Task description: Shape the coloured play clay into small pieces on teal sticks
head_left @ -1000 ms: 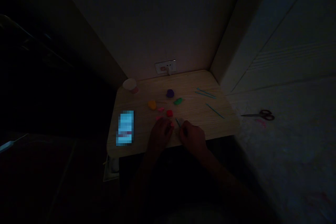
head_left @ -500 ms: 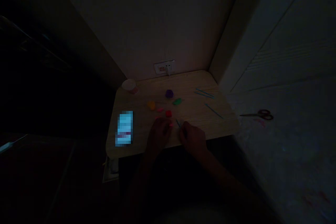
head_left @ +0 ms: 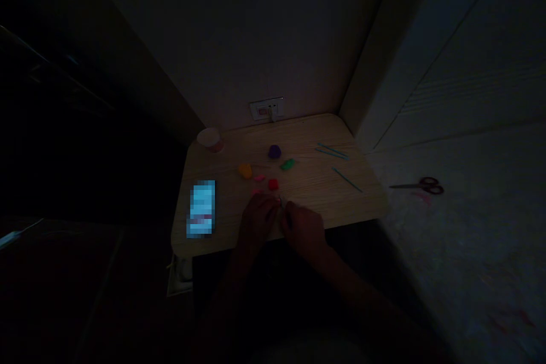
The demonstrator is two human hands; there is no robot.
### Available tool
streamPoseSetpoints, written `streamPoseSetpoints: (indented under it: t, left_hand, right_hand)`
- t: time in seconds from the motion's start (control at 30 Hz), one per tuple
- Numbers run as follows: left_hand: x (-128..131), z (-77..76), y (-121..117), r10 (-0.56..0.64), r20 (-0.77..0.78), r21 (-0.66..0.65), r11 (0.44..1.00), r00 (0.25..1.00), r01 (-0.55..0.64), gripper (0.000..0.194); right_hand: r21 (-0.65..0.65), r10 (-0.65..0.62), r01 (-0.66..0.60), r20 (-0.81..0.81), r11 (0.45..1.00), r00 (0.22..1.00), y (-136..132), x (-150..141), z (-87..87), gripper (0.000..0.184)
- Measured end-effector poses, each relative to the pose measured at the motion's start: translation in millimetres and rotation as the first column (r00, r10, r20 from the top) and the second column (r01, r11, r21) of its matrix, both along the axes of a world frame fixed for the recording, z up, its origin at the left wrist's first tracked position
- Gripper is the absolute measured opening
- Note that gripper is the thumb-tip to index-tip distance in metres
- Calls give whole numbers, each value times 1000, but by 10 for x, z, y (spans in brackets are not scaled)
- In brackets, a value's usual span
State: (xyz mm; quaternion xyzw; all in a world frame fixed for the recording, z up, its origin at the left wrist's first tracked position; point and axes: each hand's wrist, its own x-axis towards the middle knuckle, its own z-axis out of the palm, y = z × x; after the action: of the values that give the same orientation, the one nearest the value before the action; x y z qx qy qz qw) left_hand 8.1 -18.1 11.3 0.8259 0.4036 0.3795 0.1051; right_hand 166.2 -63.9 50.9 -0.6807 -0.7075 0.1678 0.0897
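Observation:
In dim light my left hand [head_left: 258,219] is closed near the table's front edge, pinching a small pinkish-red lump of modelling clay. Close beside it, my right hand [head_left: 303,228] is closed round a thin stick, whose tip points at that lump; whether they touch is too dark to tell. Just beyond my fingers lie a red clay block [head_left: 273,184] and pink clay pieces [head_left: 259,178]. Further back are an orange clay lump [head_left: 245,170], a green clay piece [head_left: 287,164] and a purple clay lump [head_left: 274,152].
Thin blue sticks [head_left: 347,180] lie on the right of the wooden table [head_left: 239,239]. A lit phone [head_left: 202,209] is at the left, with a paper cup [head_left: 210,140] behind it. A wall socket [head_left: 267,108] is at the back. Scissors [head_left: 420,186] lie off to the right.
My right hand has moved left, bringing the stick up to the lump in my left hand. The left hand has barely shifted.

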Motion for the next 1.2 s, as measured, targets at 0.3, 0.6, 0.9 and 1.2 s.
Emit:
streamPoseSetpoints:
  t: [0.3,0.6,0.9,1.2]
  left_hand:
    - [11,-19,-3,16,-5,1,1000,1000,-16,13]
    - [10,7,12,5,-20,16,1000,1000,-4,13]
    - [6,-4,-4,15,-35,7,1000,999,-15,11]
    - [17,23,-1,26,-42,10,1000,999,-25,10]
  right_hand:
    - [-40,-26,27,19,999,999,21,16,25,22]
    - [25,-25,26,-25,999,999,101,157,-46,19]
    - [-19,-65,66,11,998,998,6,24,-11,22]
    - [-46,-90,90,17,995,996,15,40,50,22]
